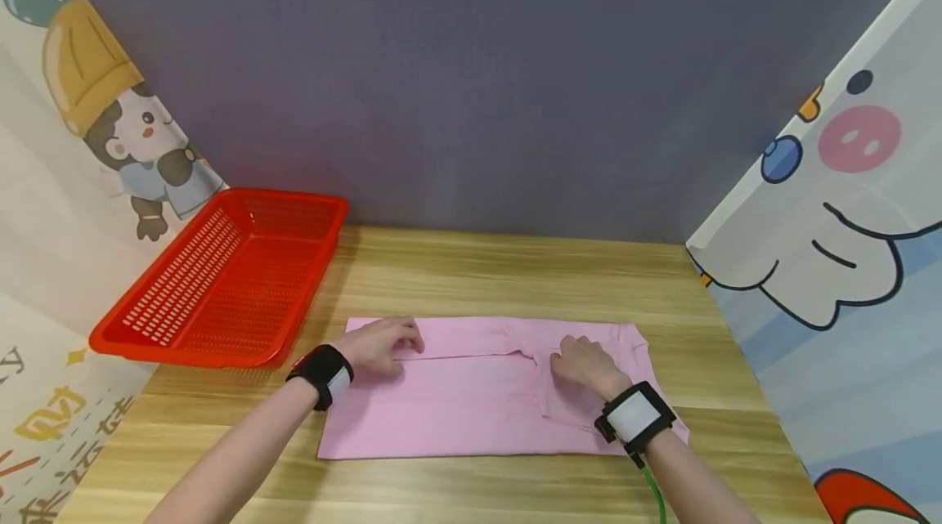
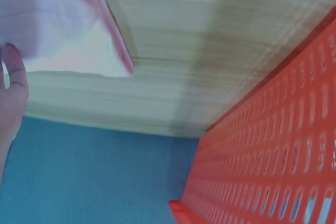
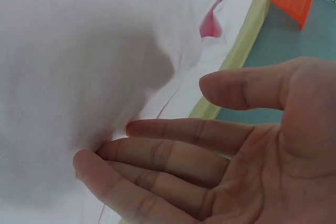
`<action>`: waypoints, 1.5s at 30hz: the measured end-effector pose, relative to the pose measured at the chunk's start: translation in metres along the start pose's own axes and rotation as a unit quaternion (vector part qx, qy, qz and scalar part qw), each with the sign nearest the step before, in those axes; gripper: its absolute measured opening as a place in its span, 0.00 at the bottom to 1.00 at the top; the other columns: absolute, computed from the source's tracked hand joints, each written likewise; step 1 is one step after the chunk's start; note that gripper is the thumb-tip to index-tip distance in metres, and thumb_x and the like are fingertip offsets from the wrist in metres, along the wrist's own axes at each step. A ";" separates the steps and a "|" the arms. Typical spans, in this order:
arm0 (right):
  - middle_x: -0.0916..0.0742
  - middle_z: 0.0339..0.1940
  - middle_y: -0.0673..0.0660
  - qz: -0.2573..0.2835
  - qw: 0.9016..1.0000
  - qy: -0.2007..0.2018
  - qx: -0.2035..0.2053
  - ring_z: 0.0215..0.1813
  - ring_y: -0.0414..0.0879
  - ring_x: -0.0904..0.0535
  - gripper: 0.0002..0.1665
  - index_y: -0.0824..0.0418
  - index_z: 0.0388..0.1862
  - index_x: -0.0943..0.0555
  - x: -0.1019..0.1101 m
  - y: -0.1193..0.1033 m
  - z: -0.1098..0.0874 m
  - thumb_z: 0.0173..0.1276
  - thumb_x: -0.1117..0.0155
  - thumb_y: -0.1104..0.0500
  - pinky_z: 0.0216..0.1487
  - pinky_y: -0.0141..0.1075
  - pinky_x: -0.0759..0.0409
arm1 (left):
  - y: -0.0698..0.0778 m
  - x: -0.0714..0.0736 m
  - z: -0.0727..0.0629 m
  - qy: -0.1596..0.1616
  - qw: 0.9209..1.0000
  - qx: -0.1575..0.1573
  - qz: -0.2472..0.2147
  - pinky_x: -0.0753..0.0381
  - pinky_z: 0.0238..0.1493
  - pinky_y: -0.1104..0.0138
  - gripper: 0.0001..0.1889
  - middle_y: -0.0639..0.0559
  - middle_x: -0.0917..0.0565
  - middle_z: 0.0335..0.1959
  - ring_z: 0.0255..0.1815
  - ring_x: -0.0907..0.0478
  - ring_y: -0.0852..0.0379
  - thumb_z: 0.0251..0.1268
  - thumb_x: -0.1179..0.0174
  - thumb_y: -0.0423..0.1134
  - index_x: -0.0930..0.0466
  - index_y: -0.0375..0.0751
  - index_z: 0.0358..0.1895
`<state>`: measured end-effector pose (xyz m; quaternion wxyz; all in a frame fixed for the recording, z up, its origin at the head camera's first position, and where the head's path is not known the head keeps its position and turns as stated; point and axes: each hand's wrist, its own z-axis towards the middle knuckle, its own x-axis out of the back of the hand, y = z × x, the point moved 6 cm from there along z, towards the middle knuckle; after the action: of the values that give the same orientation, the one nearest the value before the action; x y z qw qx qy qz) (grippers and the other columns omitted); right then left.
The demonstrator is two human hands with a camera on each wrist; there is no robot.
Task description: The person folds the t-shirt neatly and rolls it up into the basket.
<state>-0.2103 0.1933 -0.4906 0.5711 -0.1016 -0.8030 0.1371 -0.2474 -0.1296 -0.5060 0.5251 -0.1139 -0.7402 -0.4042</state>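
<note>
A pink cloth garment (image 1: 456, 409) lies folded into a long rectangle on the table, with a folded strip along its far side and a folded-over flap at the right. My left hand (image 1: 379, 346) is over its left end with the fingers slightly bent. In the left wrist view only part of that hand (image 2: 11, 95) shows, its fingertip at the cloth. My right hand (image 1: 586, 365) rests on the flap at the right. The right wrist view shows its fingers (image 3: 173, 156) extended and touching the fabric, with the thumb held apart.
A red perforated plastic basket (image 1: 294, 295) stands at the left of the wooden table (image 1: 500, 270). Behind the table rises a dark grey-blue panel (image 1: 471, 99). Printed cartoon sheets hang on both sides. From the right wrist band runs a green cable (image 1: 653, 491).
</note>
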 end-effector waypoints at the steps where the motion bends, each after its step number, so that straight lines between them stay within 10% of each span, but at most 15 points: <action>1: 0.27 0.20 0.55 0.000 1.000 0.000 0.001 0.23 0.47 0.31 0.13 0.63 0.26 0.25 0.001 0.000 0.001 0.69 0.48 0.57 0.22 0.36 0.36 | 0.000 0.001 0.000 -0.004 1.000 0.003 0.000 0.24 0.49 0.64 0.18 0.55 0.20 0.47 0.44 0.25 0.56 0.48 0.30 0.31 0.16 0.48 0.46; 18: 0.31 0.19 0.53 -0.007 1.000 -0.010 0.015 0.22 0.45 0.35 0.16 0.58 0.20 0.32 0.001 -0.007 0.021 0.69 0.49 0.58 0.23 0.36 0.39 | 0.005 0.005 0.011 -0.051 0.998 0.022 0.029 0.23 0.60 0.58 0.20 0.56 0.18 0.43 0.47 0.24 0.56 0.49 0.22 0.36 0.17 0.48 0.46; 26: 0.32 0.19 0.53 -0.015 0.999 -0.017 0.022 0.23 0.46 0.35 0.16 0.58 0.20 0.32 0.000 -0.009 0.036 0.70 0.52 0.58 0.24 0.37 0.39 | 0.013 0.008 0.015 -0.021 0.996 -0.036 0.075 0.23 0.42 0.67 0.10 0.54 0.17 0.31 0.34 0.23 0.60 0.59 0.27 0.42 0.16 0.45 0.41; 37: 0.25 0.23 0.57 -0.044 0.999 -0.007 0.016 0.26 0.50 0.28 0.13 0.64 0.27 0.24 0.003 -0.011 0.051 0.71 0.52 0.62 0.26 0.38 0.33 | 0.018 0.008 0.022 0.007 0.973 -0.128 0.191 0.18 0.46 0.66 0.07 0.56 0.14 0.33 0.36 0.19 0.59 0.59 0.29 0.33 0.13 0.47 0.39; 45: 0.19 0.47 0.68 -0.086 0.996 -0.013 -0.009 0.59 0.65 0.32 0.14 0.69 0.44 0.20 0.003 -0.011 0.057 0.67 0.49 0.61 0.61 0.59 0.31 | 0.028 0.009 0.027 0.043 0.956 -0.173 0.231 0.20 0.53 0.60 0.07 0.56 0.16 0.43 0.50 0.22 0.55 0.56 0.28 0.32 0.14 0.52 0.28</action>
<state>-0.2650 0.1784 -0.5015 0.5697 -0.0356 -0.8171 0.0815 -0.2530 -0.0945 -0.4877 0.6080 -0.3534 -0.5893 -0.3979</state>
